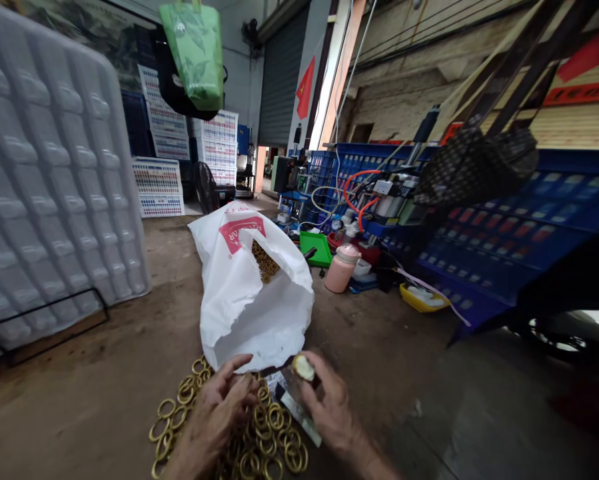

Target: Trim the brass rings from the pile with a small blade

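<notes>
A heap of brass-coloured rings (274, 433) lies on the brown worktop in front of me. My left hand (219, 407) rests on the heap with fingers curled over several rings. My right hand (329, 407) is closed round a small tool (303, 368) with a pale rounded tip and a dark shaft, held just above the rings. Behind the heap a white plastic bag (249, 300) with red print stands open, and more rings (265, 261) show in its mouth.
A grey moulded tray stack (49, 173) leans at the left. White crates (159, 187) stand behind. A pink bottle (342, 268), a green tray (315, 248), a yellow tray (422, 297) and blue racks (519, 233) crowd the right. A green bag (194, 53) hangs overhead.
</notes>
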Action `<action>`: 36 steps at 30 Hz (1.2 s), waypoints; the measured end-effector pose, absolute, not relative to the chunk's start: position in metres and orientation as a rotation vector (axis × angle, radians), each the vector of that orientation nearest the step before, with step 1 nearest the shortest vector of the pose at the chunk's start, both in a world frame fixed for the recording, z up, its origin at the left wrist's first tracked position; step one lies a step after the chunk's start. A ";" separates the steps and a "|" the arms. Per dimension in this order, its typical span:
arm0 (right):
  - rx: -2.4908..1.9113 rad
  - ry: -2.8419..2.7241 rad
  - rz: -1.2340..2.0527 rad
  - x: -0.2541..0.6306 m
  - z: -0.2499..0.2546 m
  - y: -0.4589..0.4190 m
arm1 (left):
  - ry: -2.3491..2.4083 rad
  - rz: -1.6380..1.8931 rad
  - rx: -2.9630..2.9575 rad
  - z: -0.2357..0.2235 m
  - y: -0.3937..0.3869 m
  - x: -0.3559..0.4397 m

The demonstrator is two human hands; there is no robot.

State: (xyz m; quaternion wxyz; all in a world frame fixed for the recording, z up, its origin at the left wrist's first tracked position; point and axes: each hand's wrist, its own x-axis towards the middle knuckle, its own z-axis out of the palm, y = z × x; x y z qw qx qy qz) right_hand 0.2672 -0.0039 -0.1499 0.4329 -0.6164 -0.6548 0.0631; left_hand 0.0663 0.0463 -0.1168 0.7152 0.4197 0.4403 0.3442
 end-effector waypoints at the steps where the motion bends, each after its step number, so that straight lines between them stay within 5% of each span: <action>1: -1.607 -1.562 0.155 0.283 -0.155 0.000 | 0.975 0.778 0.914 -0.117 0.049 0.065; 9: -2.053 -1.451 0.082 0.375 -0.172 0.061 | 0.958 0.743 1.015 -0.128 0.055 0.057; 22: -2.259 -1.598 0.130 0.366 -0.183 0.151 | 1.062 0.749 1.160 -0.129 0.060 0.048; 36: -2.274 -1.637 0.089 0.360 -0.178 0.131 | 1.108 0.900 1.198 -0.098 0.060 0.044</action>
